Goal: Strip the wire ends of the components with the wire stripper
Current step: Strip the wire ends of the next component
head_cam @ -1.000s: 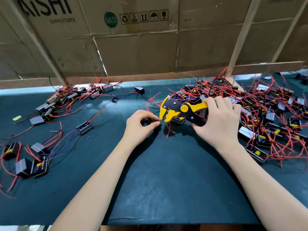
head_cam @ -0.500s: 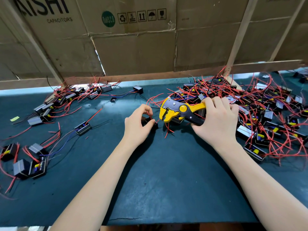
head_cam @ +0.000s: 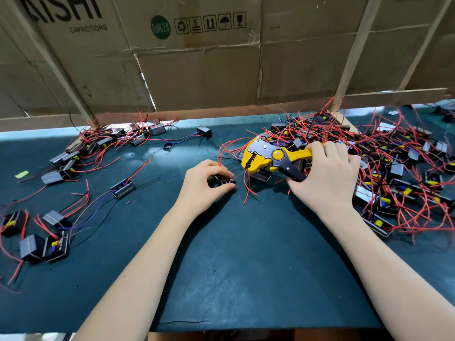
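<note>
Wire stripper (head_cam: pixel 268 159) gripped by its handles in the right hand (head_cam: pixel 325 178), toward the counter's (head_cam: pixel 234 267) far edge, right of centre.
The left hand (head_cam: pixel 204 185) pinches a small black component (head_cam: pixel 222 180) just beside the tool's head; its red wire (head_cam: pixel 246 185) sags loose and, I judge, could miss the notch or snag in the tangled pile (head_cam: pixel 384 173). The cardboard (head_cam: pixel 197 57) behind reads "AISHI CAPACITORS" and "RoHS 2.0".
</note>
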The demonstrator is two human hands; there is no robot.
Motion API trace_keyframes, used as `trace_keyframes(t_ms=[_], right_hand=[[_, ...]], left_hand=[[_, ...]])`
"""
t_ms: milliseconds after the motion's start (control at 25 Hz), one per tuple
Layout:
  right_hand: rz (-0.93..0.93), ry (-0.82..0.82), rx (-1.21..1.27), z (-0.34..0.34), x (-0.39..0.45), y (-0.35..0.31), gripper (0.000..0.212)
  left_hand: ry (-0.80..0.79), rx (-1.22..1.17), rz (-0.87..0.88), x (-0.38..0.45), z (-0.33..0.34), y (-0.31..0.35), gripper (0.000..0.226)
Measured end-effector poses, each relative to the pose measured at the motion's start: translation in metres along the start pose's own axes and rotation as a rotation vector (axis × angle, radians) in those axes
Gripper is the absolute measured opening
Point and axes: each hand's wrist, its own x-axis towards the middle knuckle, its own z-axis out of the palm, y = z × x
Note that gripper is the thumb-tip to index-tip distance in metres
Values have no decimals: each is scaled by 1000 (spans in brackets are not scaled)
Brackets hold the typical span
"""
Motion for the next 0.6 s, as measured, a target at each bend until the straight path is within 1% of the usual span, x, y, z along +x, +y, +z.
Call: trace_keyframes(t_ms=[80,160,280,360,400,440,600], right_hand=[[22,17,5,1,0,0,59],[54,36,4,1,0,1,59],[101,69,-15,1,2,5,58],[121,71,-6,0,3,7,58],[125,63,0,0,3,8,58],[125,49,6,0,2,7,58],[90,-28,25,-1,0,-1,61]], left_hand=[[41,-27,6,0,2,1,11],[80,-102,-27,0,1,4,7],[186,-199,-104,3,-2,8,13],[261,-242,-125,4,-4,10,16],[272,-256,-122,4,-4,10,15],[258,-256,-109,3,-4,12,14],[112,-175,0,-2,1,18,7]])
